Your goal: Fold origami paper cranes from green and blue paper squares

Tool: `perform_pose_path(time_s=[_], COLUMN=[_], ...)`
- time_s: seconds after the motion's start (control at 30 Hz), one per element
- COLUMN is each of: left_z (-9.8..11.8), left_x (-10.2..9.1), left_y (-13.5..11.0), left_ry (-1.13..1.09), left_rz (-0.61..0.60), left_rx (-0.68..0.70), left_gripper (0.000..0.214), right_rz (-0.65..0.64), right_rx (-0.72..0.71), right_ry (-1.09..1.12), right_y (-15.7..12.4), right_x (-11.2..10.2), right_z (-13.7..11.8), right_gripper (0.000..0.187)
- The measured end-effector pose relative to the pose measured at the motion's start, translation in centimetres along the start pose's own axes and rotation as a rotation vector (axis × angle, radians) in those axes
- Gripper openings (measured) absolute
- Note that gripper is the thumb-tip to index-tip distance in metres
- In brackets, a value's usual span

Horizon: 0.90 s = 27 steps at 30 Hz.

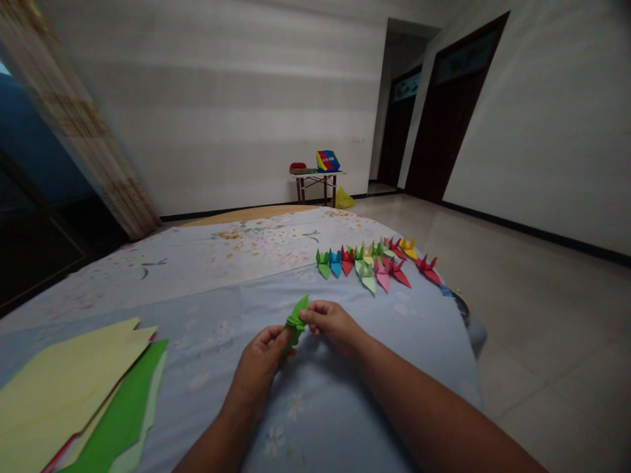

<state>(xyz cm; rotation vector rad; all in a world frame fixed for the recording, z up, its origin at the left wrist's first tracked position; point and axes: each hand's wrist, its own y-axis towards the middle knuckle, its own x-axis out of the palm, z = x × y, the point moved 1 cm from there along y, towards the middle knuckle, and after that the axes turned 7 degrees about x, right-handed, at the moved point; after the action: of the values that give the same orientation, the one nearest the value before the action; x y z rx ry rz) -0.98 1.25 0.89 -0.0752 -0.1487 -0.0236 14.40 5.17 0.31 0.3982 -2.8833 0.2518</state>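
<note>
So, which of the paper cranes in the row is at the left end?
The dark green crane, right beside the blue crane. No other crane lies to its left.

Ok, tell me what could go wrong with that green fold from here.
1. The green folded paper is pinched between the left hand and right hand rather than pressed flat; a pull could tear it or skew the crease.
2. The row of paper cranes sits near the right edge of the cloth, just past the right forearm; a sweep might knock some off.
</note>
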Motion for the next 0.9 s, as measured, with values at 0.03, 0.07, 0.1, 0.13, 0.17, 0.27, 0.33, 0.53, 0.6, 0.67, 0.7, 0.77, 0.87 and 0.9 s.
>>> perform_pose_path(time_s=[0.03,0.07,0.1,0.13,0.17,0.27,0.33,0.53,0.6,0.67,0.7,0.77,0.87,0.9], left_z=[0.0,0.0,0.1,0.1,0.2,0.4,0.3,-0.2,-0.1,0.1,0.2,0.3,0.2,0.2], left_x=[0.1,0.2,0.2,0.3,0.4,0.6,0.6,0.5,0.6,0.8,0.9,1.0,1.0,0.9], left_y=[-0.1,-0.2,-0.3,-0.4,-0.5,-0.7,-0.8,-0.7,-0.8,-0.9,-1.0,-1.1,-1.1,-1.1], left_ry=[0.022,0.042,0.058,0.070,0.075,0.082,0.093,0.113,0.115,0.113,0.113,0.112,0.106,0.105], left_rz=[-0.028,-0.051,-0.066,-0.074,-0.076,-0.073,-0.078,-0.127,-0.120,-0.103,-0.096,-0.091,-0.098,-0.104], left_rx=[-0.015,-0.022,-0.024,-0.025,-0.024,-0.012,0.004,0.041,0.034,0.027,0.024,0.026,0.027,0.028], left_gripper=[0.041,0.041,0.041,0.041,0.041,0.038,0.036,0.034,0.034,0.036,0.036,0.036,0.036,0.035], right_rz=[0.000,-0.001,-0.010,-0.019,-0.028,-0.037,-0.014,0.041,0.048,0.060,0.067,0.072,0.045,0.031], right_rx=[0.003,0.008,0.016,0.026,0.035,0.043,0.036,0.068,0.065,0.065,0.073,0.095,0.121,0.129], right_ry=[0.003,-0.001,-0.013,-0.027,-0.040,-0.044,-0.026,0.011,0.015,0.020,0.027,0.058,0.134,0.160], right_y=[0.0,0.1,0.1,0.1,0.1,0.1,0.3,0.7,0.7,0.7,0.6,0.5,0.2,0.1], right_x=[0.0,0.0,0.1,0.1,0.1,0.1,0.0,-0.4,-0.4,-0.5,-0.5,-0.5,-0.4,-0.4], right_z=[0.1,0.2,0.3,0.4,0.4,0.4,0.4,0.7,0.7,0.5,0.4,0.2,-0.2,-0.3], right_gripper=[0.037,0.037,0.037,0.037,0.038,0.038,0.038,0.037,0.036,0.035,0.035,0.034,0.032,0.032])
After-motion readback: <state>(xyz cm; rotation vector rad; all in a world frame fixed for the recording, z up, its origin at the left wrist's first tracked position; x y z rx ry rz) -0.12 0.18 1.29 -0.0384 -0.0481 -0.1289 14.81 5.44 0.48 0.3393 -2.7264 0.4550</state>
